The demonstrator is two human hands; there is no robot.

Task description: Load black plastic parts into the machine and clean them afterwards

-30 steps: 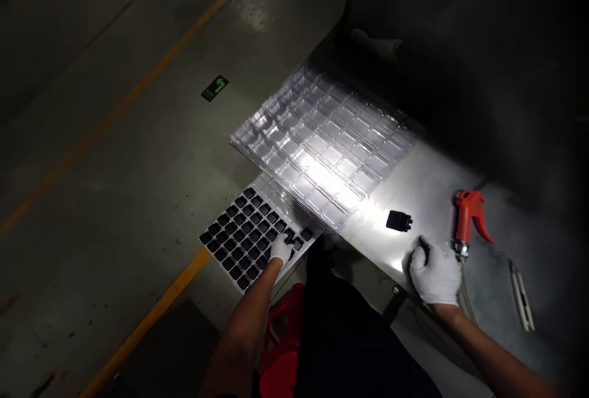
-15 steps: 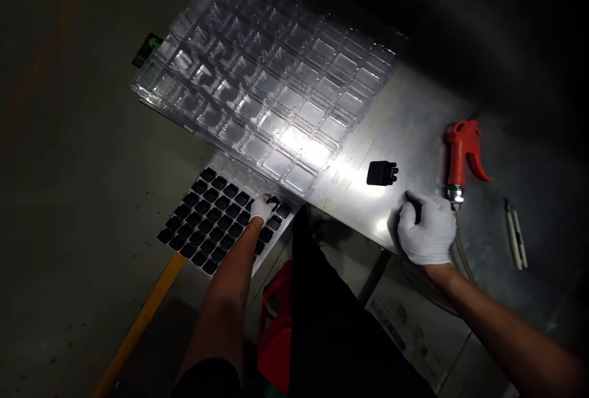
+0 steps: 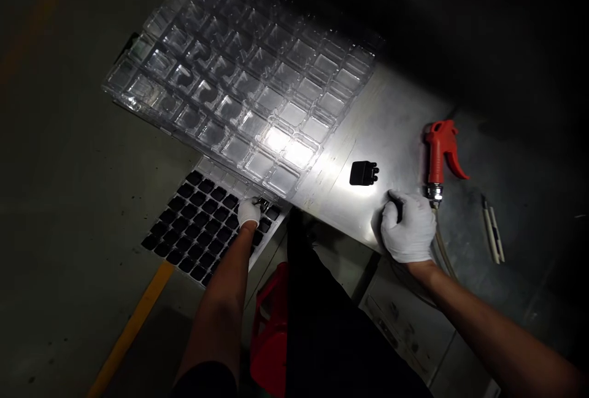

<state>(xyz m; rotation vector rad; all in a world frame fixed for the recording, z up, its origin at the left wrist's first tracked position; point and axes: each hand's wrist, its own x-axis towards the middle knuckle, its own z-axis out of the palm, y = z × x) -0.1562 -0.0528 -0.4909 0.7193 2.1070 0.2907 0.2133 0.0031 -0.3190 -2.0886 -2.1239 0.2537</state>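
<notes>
My left hand (image 3: 249, 213), in a white glove, reaches down to a clear tray (image 3: 221, 178) filled with rows of black plastic parts (image 3: 201, 219). Its fingers are closed on one black plastic part (image 3: 262, 203) near the tray's upper right edge. My right hand (image 3: 408, 229), also gloved, rests on the metal table (image 3: 338, 199) with its fingers curled in. Whatever those fingers may hold is hidden. A single black plastic part (image 3: 361, 173) with small hinge-like lugs lies on the table, up and left of my right hand.
Stacked clear blister trays (image 3: 239, 88) cover the table's left end and overhang its edge. A red air blow gun (image 3: 442, 151) with a hose lies beyond my right hand. Two pen-like tools (image 3: 493, 232) lie farther right. Below stands a red plastic stool (image 3: 270, 330).
The view has shifted, so the table and trays sit farther left. At my left fingertips the black part now shows more, with a glint on it. My right hand stays in place on the table.
</notes>
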